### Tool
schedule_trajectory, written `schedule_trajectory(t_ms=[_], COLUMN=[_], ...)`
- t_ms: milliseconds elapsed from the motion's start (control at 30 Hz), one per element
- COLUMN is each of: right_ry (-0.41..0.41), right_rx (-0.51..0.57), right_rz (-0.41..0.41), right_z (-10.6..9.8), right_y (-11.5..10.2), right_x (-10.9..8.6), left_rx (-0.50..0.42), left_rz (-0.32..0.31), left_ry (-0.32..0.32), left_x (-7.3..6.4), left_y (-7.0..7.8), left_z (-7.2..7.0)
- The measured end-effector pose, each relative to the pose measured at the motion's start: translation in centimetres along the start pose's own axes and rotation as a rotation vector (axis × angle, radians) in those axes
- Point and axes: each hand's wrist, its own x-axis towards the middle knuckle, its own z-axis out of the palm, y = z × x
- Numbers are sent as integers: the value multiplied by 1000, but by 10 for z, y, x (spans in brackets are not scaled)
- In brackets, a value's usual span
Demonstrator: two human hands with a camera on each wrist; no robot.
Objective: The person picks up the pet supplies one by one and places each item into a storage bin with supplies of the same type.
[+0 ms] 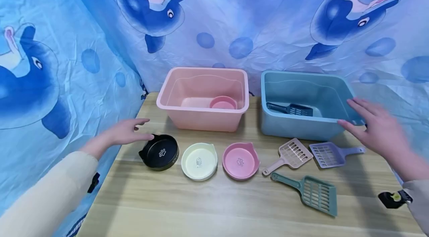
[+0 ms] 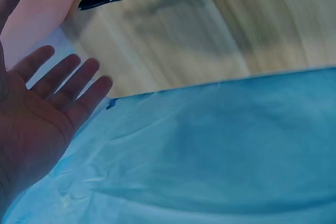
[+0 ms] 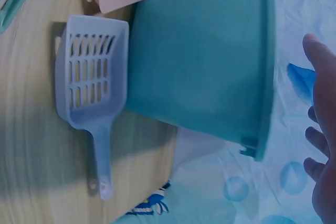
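My left hand (image 1: 124,132), fingers extended and holding nothing, hovers beside the black cat-eared bowl (image 1: 160,155); its thumb overlaps the bowl's rim in the head view. In the left wrist view the palm and spread fingers of this hand (image 2: 42,111) show plainly. My right hand (image 1: 380,127), slightly blurred, is at the right end of the blue litter box (image 1: 285,127), with thumb and fingers apart near the rim. A dark scoop (image 1: 299,110) lies inside that box. Below the hand, a purple litter scoop (image 1: 330,155) lies on the table.
A pink litter box (image 1: 204,119) holding a pink bowl (image 1: 223,103) stands at the back left. A cream bowl (image 1: 199,162), another pink bowl (image 1: 240,161), a beige-pink scoop (image 1: 291,153) and a green scoop (image 1: 316,194) lie on the wooden table (image 1: 201,211). Dolphin-printed sheeting (image 1: 218,13) hangs behind.
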Motion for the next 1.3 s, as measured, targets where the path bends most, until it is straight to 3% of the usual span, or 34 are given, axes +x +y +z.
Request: schedule_trajectory(t_ms=[300,433,700,900,1100,1300], right_ry=[7,13,53,128,136,147], right_rx=[36,56,54,56,37,24], right_rz=[-1,0,-29,-61,-53,-42], right_z=[26,32,38,42,44,43], right_y=[3,4,4,4,4,3], right_x=[-5,-8,-11,-10,-9,-9], left_rx=[-221,-351,-501,-495,-452,-425], left_rz=[-44,-89,-149,-150,-156,-165], left_ry=[-91,-162,-212,-242,-257,-250], left_x=[13,20,24,33,49,52], left_y=[-13,-17,-19,-20,-32,-23], left_z=[18,25,24,25,34,32])
